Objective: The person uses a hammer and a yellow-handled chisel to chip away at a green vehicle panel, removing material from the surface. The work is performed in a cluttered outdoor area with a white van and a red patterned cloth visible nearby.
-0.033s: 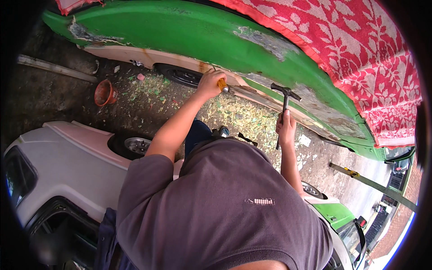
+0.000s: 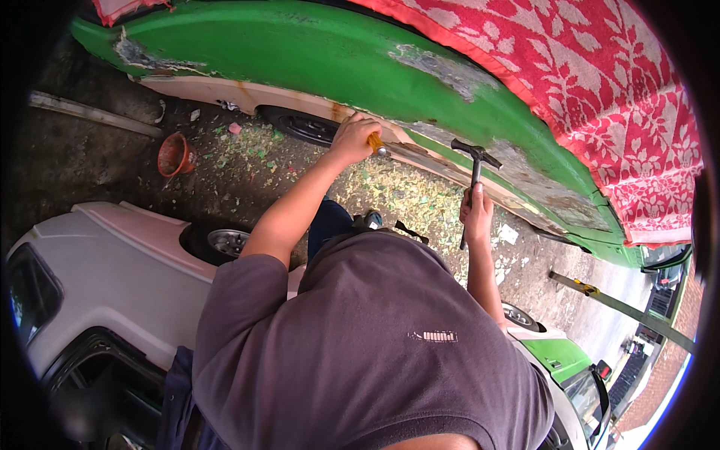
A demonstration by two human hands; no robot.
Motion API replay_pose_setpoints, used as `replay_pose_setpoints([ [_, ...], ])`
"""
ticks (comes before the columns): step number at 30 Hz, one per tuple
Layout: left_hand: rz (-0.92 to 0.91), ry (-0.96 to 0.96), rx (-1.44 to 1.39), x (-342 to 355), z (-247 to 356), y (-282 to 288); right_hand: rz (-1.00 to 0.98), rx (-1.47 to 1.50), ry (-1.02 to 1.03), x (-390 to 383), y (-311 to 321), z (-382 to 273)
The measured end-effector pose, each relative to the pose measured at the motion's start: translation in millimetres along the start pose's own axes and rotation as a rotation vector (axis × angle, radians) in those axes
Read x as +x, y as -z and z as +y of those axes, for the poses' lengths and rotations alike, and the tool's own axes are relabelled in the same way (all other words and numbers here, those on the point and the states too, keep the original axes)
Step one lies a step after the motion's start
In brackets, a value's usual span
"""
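Note:
My left hand is closed round a tool with a yellow handle. The handle has a shiny metal cap on its end; the working end is hidden by my hand and the car's lower edge. This hand is against the pinkish sill below the green car body, above a black wheel. To the right, my right hand grips the shaft of a dark metal hammer. Its head is raised, a little right of the yellow handle and apart from it. Bare grey patches show in the green paint.
A red patterned cloth covers the car's upper part. Paint chips litter the ground. An orange bucket stands at the left, near a metal bar. A white-and-pink car is close behind on the left.
My left hand and the yellow-handled tool have shifted slightly to the right. The hammer in my right hand has hardly moved.

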State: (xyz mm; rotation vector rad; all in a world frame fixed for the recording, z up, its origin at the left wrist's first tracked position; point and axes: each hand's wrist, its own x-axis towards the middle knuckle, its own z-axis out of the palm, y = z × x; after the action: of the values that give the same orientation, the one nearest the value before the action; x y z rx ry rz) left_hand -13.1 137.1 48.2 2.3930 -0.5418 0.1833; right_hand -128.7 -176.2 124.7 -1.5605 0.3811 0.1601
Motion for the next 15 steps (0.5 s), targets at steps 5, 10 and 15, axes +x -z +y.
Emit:
replay_pose_setpoints([
  [5,-0.119,-0.181,-0.007,30,15,-3,0.043,-0.007,-0.003,2,6,7],
  [10,-0.476,-0.105,-0.019,51,13,-7,0.093,0.043,-0.018,-5,16,12],
  [15,-0.194,-0.157,-0.132,40,3,0,0.138,0.061,-0.054,-9,23,13],
])
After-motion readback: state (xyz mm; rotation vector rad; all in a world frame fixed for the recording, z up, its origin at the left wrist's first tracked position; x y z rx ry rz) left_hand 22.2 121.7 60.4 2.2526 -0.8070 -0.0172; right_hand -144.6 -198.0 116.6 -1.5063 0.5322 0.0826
